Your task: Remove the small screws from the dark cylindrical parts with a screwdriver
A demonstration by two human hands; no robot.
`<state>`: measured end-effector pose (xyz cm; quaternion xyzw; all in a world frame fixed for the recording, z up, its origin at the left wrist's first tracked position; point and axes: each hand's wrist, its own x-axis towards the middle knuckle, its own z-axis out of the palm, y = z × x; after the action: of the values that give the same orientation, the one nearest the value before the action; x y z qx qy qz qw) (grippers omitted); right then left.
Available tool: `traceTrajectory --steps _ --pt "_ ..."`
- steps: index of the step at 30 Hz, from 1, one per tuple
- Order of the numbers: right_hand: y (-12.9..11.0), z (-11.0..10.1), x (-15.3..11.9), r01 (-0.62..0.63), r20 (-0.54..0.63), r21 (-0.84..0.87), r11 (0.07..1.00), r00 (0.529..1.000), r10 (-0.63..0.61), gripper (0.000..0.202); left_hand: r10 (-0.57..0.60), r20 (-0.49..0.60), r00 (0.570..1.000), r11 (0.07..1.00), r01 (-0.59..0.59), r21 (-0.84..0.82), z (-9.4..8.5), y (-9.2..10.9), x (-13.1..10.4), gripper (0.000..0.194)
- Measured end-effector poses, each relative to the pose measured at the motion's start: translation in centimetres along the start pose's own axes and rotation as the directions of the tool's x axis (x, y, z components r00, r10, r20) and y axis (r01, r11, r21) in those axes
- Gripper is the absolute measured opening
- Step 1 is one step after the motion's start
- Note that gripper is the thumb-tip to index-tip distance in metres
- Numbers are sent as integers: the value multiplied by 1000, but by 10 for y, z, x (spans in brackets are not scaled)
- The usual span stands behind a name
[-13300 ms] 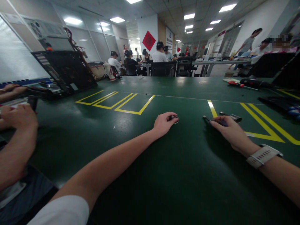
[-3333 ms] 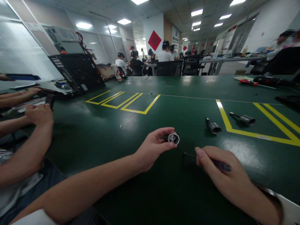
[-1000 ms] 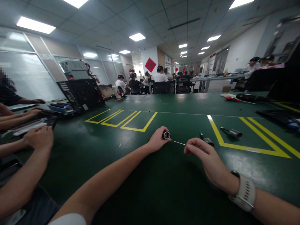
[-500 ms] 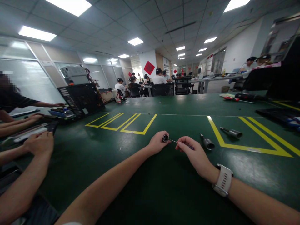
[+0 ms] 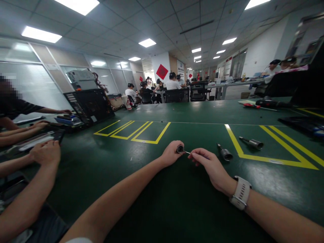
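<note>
I have the left hand (image 5: 173,154) wrapped around a metal cup (image 5: 179,149), arm outstretched above the tabletop (image 5: 172,206); just right of the cup, the right hand (image 5: 207,164) angles inward, pinching a thin tool (image 5: 186,152). Two bits (image 5: 225,155) lie farther right.

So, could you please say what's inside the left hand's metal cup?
The metal cup shows a dark hollow; deeper in is hidden; whether the thin rod enters is unclear.

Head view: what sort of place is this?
Likely an open-plan office used partly as a workshop: a green table marked off with yellow tape, a red-handled screwdriver lying on it, and people seated in office chairs beyond.
</note>
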<state>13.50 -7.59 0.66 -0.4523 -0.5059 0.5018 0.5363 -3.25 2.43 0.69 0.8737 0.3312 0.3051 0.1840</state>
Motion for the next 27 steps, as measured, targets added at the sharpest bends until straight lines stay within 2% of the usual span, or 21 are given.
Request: traceTrajectory --steps 6,10,18,27 --pt "-9 -4 2 -129 18 215 968 992 128 20 35 7 999 995 -35 -93 1 -3 0 18" --pt "-9 -5 4 -157 4 290 944 987 163 19 38 13 999 988 -35 -151 3 -3 0 18" --pt "-6 0 -1 -121 -18 264 957 991 130 13 17 21 1000 996 -16 -86 2 0 0 14" --pt "-8 -9 4 -191 20 334 923 981 195 12 42 49 998 989 -35 -140 2 -2 -1 18"
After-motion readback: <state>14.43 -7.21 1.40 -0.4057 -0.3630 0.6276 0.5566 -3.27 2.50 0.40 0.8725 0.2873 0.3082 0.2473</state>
